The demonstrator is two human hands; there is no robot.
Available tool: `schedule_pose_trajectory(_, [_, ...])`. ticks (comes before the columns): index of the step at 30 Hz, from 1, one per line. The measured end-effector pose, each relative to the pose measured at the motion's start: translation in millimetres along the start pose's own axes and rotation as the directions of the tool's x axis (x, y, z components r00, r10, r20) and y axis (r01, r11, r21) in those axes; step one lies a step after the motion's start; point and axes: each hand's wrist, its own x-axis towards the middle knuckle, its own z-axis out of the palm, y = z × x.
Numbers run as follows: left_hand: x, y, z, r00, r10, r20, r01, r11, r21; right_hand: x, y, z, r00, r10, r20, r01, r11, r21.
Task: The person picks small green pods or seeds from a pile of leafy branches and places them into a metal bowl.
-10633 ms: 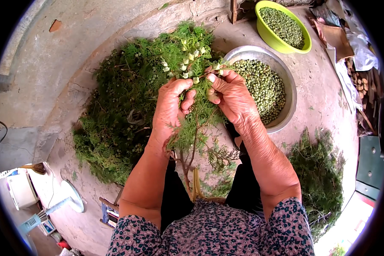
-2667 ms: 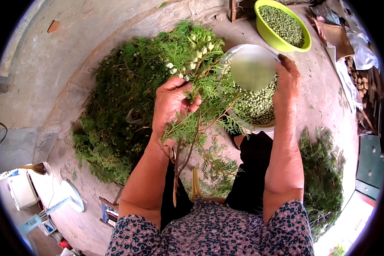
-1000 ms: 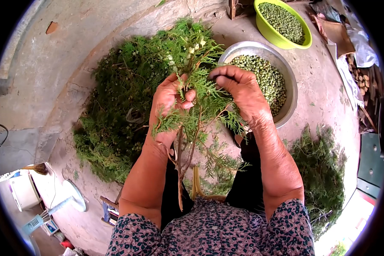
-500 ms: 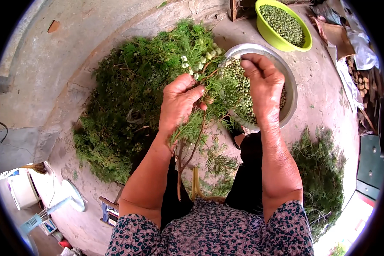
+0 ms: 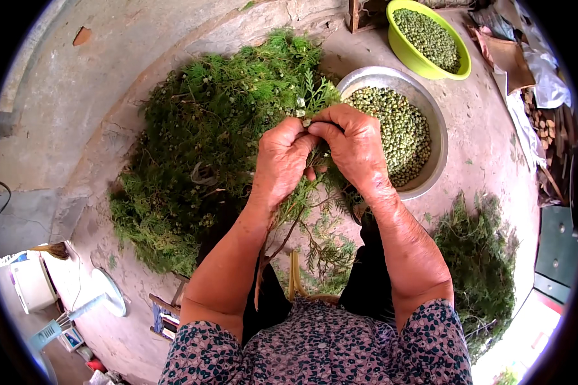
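My left hand [image 5: 281, 157] is closed around a green conifer branch [image 5: 294, 215], whose brown stem hangs down toward my lap. Fingertips of my right hand [image 5: 353, 144] pinch at the same sprig, right beside the left fingertips, where a few pale green cones [image 5: 301, 108] show. What exactly lies between the right fingers is mostly hidden. Just right of my hands stands a metal basin [image 5: 437, 138] holding many small round green cones [image 5: 392, 128]. A large heap of cut conifer branches [image 5: 199, 122] lies to the left, reaching up behind my hands.
A yellow-green plastic basin [image 5: 404, 54] of green cones stands at the far right. Another pile of branches [image 5: 475, 269] lies by my right side. At lower left are a pale blue fan [image 5: 109, 292] and a broom head [image 5: 54, 251]. Firewood [image 5: 546, 128] and plastic sheeting line the right edge.
My right hand has moved left from over the metal basin to meet my left hand at the sprig. The branch has shifted, and more of the basin's cones show.
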Motion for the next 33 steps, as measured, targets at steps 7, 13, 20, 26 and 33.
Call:
schedule_pose_trajectory(7, [2.8,-3.6,-8.1,1.000,0.006,-0.007,-0.006,1.000,0.018,5.3,5.4,-2.0,0.997,0.063,0.044,-0.061,0.996,-0.059])
schedule_pose_trajectory(13, [9.2,-11.7,-14.4,0.996,0.091,-0.011,-0.089,0.986,0.138,5.6,10.0,-1.1,0.997,0.006,0.079,0.001,0.996,-0.086])
schedule_pose_trajectory(20, [8.7,-6.6,-14.6,0.996,0.058,0.063,-0.059,0.998,0.018,9.1,2.6,-1.0,0.983,0.179,0.043,-0.178,0.984,-0.026])
schedule_pose_trajectory(26, [12.2,-13.8,-21.4,0.963,0.270,0.010,-0.265,0.937,0.226,9.5,8.5,-1.0,0.982,0.136,0.135,-0.118,0.984,-0.130])
schedule_pose_trajectory(33, [15.0,-20.9,-23.2,0.952,0.295,0.079,-0.303,0.944,0.131,11.5,20.4,2.5,0.984,-0.021,0.175,0.005,0.996,0.091])
